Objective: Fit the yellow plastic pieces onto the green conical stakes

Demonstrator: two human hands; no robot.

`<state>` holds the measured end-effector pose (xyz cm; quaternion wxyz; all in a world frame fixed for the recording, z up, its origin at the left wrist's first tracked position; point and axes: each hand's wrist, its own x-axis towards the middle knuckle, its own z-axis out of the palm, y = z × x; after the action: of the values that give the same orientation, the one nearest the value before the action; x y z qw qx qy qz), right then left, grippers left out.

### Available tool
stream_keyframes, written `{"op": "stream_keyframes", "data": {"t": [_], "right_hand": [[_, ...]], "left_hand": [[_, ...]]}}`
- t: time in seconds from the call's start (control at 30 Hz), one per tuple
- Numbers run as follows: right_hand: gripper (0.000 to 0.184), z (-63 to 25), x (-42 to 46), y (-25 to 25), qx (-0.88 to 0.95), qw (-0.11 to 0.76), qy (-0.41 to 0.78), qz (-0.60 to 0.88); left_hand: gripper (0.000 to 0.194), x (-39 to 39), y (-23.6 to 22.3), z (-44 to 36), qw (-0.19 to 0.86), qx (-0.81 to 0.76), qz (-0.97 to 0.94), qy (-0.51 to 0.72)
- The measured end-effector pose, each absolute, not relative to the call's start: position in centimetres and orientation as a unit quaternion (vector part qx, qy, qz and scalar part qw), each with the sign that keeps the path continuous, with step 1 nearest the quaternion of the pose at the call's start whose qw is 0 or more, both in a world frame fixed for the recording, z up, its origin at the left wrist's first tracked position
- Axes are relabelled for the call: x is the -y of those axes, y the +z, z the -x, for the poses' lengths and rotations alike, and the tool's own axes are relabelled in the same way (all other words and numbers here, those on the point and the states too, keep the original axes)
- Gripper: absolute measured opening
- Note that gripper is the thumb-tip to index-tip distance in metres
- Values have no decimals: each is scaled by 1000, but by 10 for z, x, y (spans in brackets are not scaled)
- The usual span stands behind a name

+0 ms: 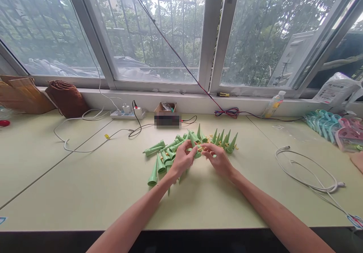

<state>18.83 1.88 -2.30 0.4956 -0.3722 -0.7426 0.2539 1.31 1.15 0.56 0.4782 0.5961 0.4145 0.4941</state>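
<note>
My left hand [183, 157] is closed around a green plastic cone spike [193, 141], held point up with its wide collar low. Close beside it, my right hand [219, 159] has its thumb and fingertips drawn together at the spike's collar. Whatever those fingertips pinch is too small to make out. Loose green spikes [160, 166] lie in a heap under and left of my left hand, some with small orange-yellow pieces among them. Beyond my right hand, several spikes [231, 144] stand upright in a cluster, with small yellow valve-like parts at their bases.
A small cardboard box [165, 107] sits behind the heap, near a power strip [127, 114]. A bottle [274, 104] stands by the window. Coiled white cable [306, 185] and teal and pink plastic items [326, 126] are at right. Another person's hand [357, 162] shows at the right edge.
</note>
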Motion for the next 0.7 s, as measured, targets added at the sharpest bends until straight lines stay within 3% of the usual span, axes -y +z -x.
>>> {"op": "stream_keyframes", "data": {"t": [0.13, 0.4, 0.7], "right_hand": [[26, -189, -19, -21, 752, 490, 230, 375], [46, -191, -19, -22, 767, 465, 179, 405], [25, -188, -13, -14, 745, 496, 221, 388]], "left_hand": [[25, -11, 1, -14, 438, -396, -650, 479], [17, -7, -6, -15, 365, -372, -728, 446], [23, -9, 0, -17, 430, -391, -662, 474]]}}
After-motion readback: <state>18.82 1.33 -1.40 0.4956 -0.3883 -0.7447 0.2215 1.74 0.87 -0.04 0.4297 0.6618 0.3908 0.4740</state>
